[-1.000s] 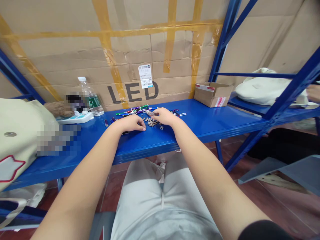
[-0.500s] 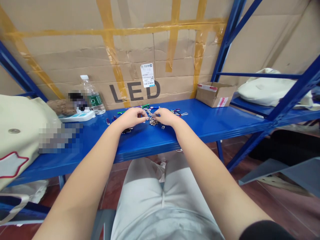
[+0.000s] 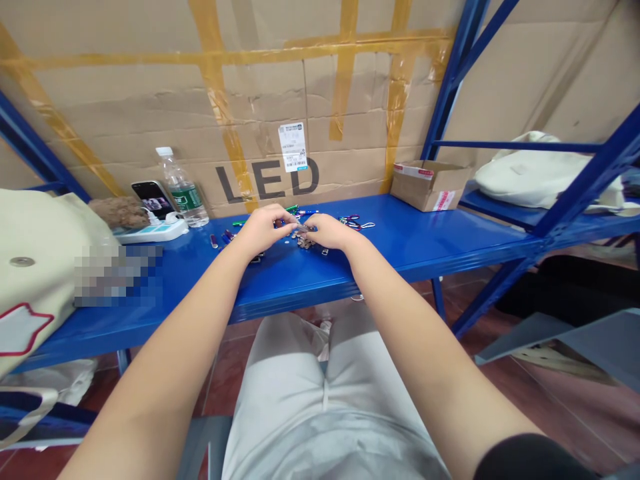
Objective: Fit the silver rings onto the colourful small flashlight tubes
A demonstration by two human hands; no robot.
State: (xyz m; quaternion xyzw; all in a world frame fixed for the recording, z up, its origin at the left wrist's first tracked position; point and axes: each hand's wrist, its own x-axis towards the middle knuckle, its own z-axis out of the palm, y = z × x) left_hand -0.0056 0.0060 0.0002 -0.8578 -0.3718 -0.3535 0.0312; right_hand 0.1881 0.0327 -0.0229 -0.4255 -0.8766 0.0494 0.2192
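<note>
My left hand (image 3: 265, 230) and my right hand (image 3: 327, 232) meet just above the blue shelf, fingertips almost touching. The right fingers are closed on a small silvery piece (image 3: 302, 227), too small to name. Thumb and fingers of the left hand pinch at its other side; what they grip is hidden. Beneath the hands lies a pile of small metallic bits (image 3: 305, 242). Coloured metal clips with loops (image 3: 356, 223) lie right of the right hand. Slim shiny coloured items (image 3: 227, 237) lie by the left wrist, partly covered. Green and blue stick-like items (image 3: 306, 213) lie behind the hands.
On the blue shelf (image 3: 400, 247) stand an open cardboard box (image 3: 430, 185) at right and a water bottle (image 3: 186, 193) at left. A phone (image 3: 151, 199) leans behind a power strip (image 3: 155, 231). A cream bag (image 3: 45, 260) sits at far left. Taped cardboard (image 3: 270, 100) rises behind.
My left hand has moved slightly right and up, so its fingertips now meet those of the right hand at the silvery piece. The right hand has barely moved.
</note>
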